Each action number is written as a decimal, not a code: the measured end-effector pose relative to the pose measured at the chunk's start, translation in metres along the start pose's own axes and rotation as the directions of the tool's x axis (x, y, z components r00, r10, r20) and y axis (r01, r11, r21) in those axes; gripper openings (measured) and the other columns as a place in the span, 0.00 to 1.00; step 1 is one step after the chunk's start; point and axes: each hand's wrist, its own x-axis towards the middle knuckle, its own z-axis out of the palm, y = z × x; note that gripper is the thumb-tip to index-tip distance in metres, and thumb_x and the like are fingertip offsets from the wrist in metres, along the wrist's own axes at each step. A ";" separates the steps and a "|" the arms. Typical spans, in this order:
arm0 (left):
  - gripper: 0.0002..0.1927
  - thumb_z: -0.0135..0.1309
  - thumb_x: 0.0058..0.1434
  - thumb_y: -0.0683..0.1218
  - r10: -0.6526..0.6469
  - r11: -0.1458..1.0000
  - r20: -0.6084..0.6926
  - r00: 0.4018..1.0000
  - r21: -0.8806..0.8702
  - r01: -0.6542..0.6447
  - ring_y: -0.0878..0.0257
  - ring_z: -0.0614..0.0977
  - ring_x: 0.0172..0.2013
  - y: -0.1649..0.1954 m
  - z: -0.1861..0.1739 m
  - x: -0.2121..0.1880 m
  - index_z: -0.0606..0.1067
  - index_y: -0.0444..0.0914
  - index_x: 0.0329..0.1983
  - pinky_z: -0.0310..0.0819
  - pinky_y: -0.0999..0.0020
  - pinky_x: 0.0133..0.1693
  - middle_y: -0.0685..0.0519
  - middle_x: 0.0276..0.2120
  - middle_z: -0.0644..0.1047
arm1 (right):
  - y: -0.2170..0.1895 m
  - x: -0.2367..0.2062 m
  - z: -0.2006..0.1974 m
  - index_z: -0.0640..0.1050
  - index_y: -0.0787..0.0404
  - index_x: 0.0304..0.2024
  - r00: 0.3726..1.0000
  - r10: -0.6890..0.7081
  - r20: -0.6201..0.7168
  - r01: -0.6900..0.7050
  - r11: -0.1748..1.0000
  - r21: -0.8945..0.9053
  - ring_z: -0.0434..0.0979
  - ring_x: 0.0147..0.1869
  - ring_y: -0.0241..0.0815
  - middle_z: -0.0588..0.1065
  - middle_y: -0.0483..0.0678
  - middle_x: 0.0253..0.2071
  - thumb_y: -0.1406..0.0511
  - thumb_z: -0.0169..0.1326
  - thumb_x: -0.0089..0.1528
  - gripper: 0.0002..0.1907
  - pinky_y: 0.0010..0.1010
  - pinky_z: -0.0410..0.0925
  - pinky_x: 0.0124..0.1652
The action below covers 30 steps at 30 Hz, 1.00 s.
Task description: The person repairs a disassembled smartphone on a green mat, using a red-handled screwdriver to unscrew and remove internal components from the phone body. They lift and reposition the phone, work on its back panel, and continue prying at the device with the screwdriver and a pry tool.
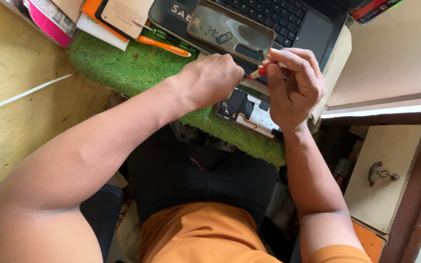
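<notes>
The opened phone (249, 113) is steadied on the green mat (137, 68) by the clenched left hand (210, 80). The red-and-white screwdriver (259, 72), pinched in the right hand (296, 87), is best kept upright and turned gently.

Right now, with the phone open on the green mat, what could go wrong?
1. The opened phone lies near the green mat's front edge, above the lap; a push might slide it off.
2. The right hand holds a red-and-white screwdriver close over the exposed parts; a slip could scratch them.
3. Small loose parts rest on the removed back cover, which sits on the laptop; a bump may scatter them.
</notes>
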 end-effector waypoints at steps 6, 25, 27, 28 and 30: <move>0.06 0.53 0.55 0.36 0.015 0.999 -0.022 1.000 0.042 -0.014 0.43 0.85 0.36 -0.005 0.009 -0.002 0.80 0.36 0.29 0.80 0.51 0.40 0.39 0.30 0.81 | 0.000 -0.002 -0.001 0.78 0.70 0.54 0.998 0.051 -0.034 -0.051 0.999 0.004 0.83 0.46 0.36 0.75 0.53 0.51 0.80 0.55 0.73 0.09 0.20 0.75 0.40; 0.06 0.59 0.53 0.40 0.094 0.994 0.020 0.995 0.053 -0.095 0.42 0.84 0.38 -0.013 0.005 -0.002 0.75 0.34 0.33 0.78 0.49 0.39 0.40 0.32 0.81 | 0.001 -0.005 -0.002 0.78 0.70 0.56 0.996 0.078 -0.053 -0.073 0.993 0.096 0.81 0.48 0.36 0.73 0.52 0.51 0.79 0.54 0.74 0.09 0.24 0.78 0.47; 0.07 0.59 0.52 0.40 0.113 0.993 0.015 0.993 0.039 -0.114 0.42 0.83 0.37 -0.014 0.003 -0.003 0.75 0.34 0.34 0.78 0.49 0.39 0.40 0.32 0.81 | 0.002 -0.005 -0.002 0.78 0.70 0.56 0.995 0.081 -0.056 -0.076 0.993 0.094 0.81 0.48 0.36 0.73 0.53 0.51 0.80 0.54 0.74 0.09 0.24 0.78 0.47; 0.07 0.58 0.52 0.40 0.120 0.993 0.013 0.993 0.024 -0.120 0.42 0.83 0.37 -0.014 0.001 -0.003 0.75 0.33 0.33 0.78 0.49 0.38 0.40 0.32 0.81 | 0.002 -0.004 -0.002 0.78 0.70 0.55 0.996 0.075 -0.055 -0.070 0.993 0.096 0.81 0.48 0.37 0.73 0.53 0.51 0.80 0.54 0.74 0.09 0.24 0.78 0.47; 0.05 0.57 0.51 0.38 0.130 0.992 0.006 0.992 -0.008 -0.130 0.42 0.83 0.35 -0.014 -0.001 -0.003 0.75 0.33 0.31 0.78 0.49 0.36 0.40 0.32 0.80 | 0.003 -0.004 -0.002 0.78 0.71 0.55 0.997 0.063 -0.050 -0.057 0.993 0.100 0.82 0.48 0.37 0.73 0.53 0.53 0.80 0.54 0.74 0.08 0.24 0.78 0.47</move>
